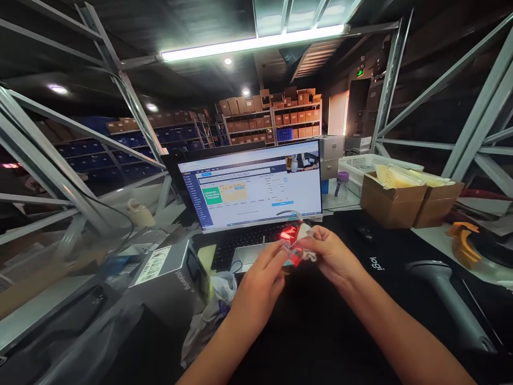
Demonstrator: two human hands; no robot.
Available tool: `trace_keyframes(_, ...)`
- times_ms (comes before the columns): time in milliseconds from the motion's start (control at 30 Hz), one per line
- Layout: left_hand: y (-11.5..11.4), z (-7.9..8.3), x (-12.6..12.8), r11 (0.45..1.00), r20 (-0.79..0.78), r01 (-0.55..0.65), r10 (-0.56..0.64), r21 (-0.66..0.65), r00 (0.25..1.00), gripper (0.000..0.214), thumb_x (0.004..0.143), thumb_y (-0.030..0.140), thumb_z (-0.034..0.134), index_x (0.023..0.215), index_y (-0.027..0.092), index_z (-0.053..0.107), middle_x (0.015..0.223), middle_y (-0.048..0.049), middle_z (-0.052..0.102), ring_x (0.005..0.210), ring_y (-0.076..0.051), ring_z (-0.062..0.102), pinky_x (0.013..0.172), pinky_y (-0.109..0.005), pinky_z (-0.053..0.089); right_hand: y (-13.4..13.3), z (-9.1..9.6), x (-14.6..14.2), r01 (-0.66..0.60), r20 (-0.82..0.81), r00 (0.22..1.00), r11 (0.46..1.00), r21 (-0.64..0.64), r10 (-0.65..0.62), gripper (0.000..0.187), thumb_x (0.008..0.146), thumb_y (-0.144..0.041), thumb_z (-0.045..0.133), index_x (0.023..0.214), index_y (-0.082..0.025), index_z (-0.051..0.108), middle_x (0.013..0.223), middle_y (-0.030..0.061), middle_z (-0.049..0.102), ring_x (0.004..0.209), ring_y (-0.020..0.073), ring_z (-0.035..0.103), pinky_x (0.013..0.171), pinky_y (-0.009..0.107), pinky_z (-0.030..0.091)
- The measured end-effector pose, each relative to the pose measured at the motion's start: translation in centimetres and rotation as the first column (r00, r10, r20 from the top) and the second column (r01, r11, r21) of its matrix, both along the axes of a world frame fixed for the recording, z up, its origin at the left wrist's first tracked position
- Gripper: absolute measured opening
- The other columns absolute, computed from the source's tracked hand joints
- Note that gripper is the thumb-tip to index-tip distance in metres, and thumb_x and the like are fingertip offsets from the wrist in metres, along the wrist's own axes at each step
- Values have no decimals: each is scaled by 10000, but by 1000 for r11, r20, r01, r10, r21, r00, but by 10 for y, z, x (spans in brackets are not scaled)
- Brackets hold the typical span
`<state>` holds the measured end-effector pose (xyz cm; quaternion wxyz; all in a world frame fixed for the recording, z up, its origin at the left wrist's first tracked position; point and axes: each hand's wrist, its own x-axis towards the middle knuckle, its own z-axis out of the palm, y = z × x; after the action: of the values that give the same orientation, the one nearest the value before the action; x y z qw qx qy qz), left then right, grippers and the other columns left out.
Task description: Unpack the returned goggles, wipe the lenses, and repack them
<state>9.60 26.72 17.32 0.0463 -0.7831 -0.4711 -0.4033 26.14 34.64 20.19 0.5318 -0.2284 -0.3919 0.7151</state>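
Note:
Before the monitor, my two hands are closed on a small clear plastic packet (295,243). Part of it glows red, and something white and cord-like shows at its right side; what is inside I cannot make out. My left hand (260,278) pinches the packet's lower left side. On the right side, my right hand (331,254) grips it between thumb and fingers. Behind the packet are the monitor (256,184), lit with a web page, and a dark keyboard (228,250). A crumpled plastic bag (208,321) lies beside my left forearm.
To the left stands a grey box (172,286) with a label. On the right, a handheld barcode scanner (444,299) and a mouse (364,232) rest on a black desk mat (348,331). Cardboard boxes (390,203), a tape dispenser (467,246) and a purple-capped bottle (342,187) stand farther back.

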Motion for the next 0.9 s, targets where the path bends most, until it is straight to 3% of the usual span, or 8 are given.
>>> trace_keyframes(167,0,-4,4,998,45,-54,56,-36,997,578,806,-36,505,1302,261,510,1432,-109,486,1290,-245,541,1050,-385,502,-1,-1,-3,48,-1,999,999,13,-48,586,435,-282,962,615,-198,411,625,-37,608,558,115,550,550,234,431)
trace_keyframes(300,2,-7,2,990,124,-134,137,-35,983,501,842,23,545,1287,248,496,1417,-127,472,1278,-253,545,1004,-383,527,-23,-13,-22,27,152,987,985,168,-53,535,481,-275,931,632,-202,423,602,-47,584,531,104,492,522,225,378)
trace_keyframes(433,3,-8,-1,985,150,-169,173,-42,973,437,841,36,557,1236,215,506,1392,-142,476,1268,-264,545,1007,-414,521,-36,-24,-35,119,271,940,945,305,-206,415,547,-217,854,596,-192,443,600,-49,541,576,106,466,543,222,357)
trace_keyframes(667,2,-3,-6,996,23,-87,88,-32,996,554,821,-15,522,1306,253,510,1421,-122,483,1307,-252,519,1055,-412,493,-19,-15,-21,16,118,993,996,90,-27,616,388,-243,956,567,-198,368,532,-63,537,485,86,473,483,209,377)
trace_keyframes(900,-2,12,-13,992,-61,101,-106,-70,993,587,814,-31,496,1308,281,545,1423,-90,514,1304,-225,523,1066,-379,488,11,1,8,-46,-20,999,999,-24,46,454,434,-233,970,611,-159,558,641,-20,655,550,101,580,537,210,479)
